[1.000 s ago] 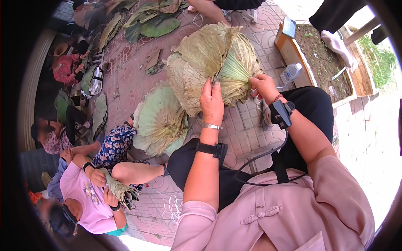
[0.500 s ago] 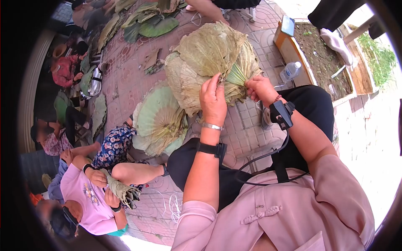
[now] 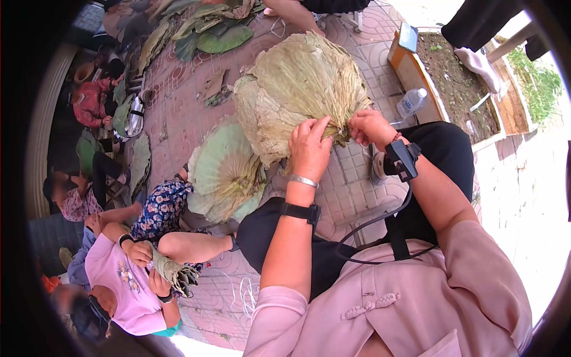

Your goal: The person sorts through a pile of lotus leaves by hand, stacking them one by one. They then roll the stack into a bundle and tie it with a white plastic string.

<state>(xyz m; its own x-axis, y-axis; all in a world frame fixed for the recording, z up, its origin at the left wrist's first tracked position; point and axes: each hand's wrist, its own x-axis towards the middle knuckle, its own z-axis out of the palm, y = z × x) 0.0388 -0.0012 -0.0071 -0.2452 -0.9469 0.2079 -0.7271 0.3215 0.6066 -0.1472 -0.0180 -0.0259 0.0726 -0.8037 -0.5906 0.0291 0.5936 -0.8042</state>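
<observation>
A large dried lotus leaf [image 3: 297, 71], yellowish brown and wrinkled, spreads out in front of my knees, apparently in layers. My right hand [image 3: 372, 128] pinches its gathered, pleated edge at the lower right. Just beside it, my left hand [image 3: 310, 146] has its fingers closed on the leaf's folded margin, close to the same gathered point. Folds run from there up across the leaf. My fingertips partly cover the pinched spot. To the lower left lies a stack of greener lotus leaves [image 3: 223, 166], fanned out near my left knee.
A person in a pink shirt [image 3: 122, 279] at lower left holds a rolled leaf bundle [image 3: 175, 273]. More leaves [image 3: 223, 38] lie on the paving at the top. At right stand a water bottle [image 3: 411, 102] and a soil-filled planter [image 3: 428, 77]. White string [image 3: 242, 291] lies on the ground.
My left hand has moved right and slightly down, bringing the leaf's edge over toward my right hand. The pale green pleated part that showed between my hands is now covered.
</observation>
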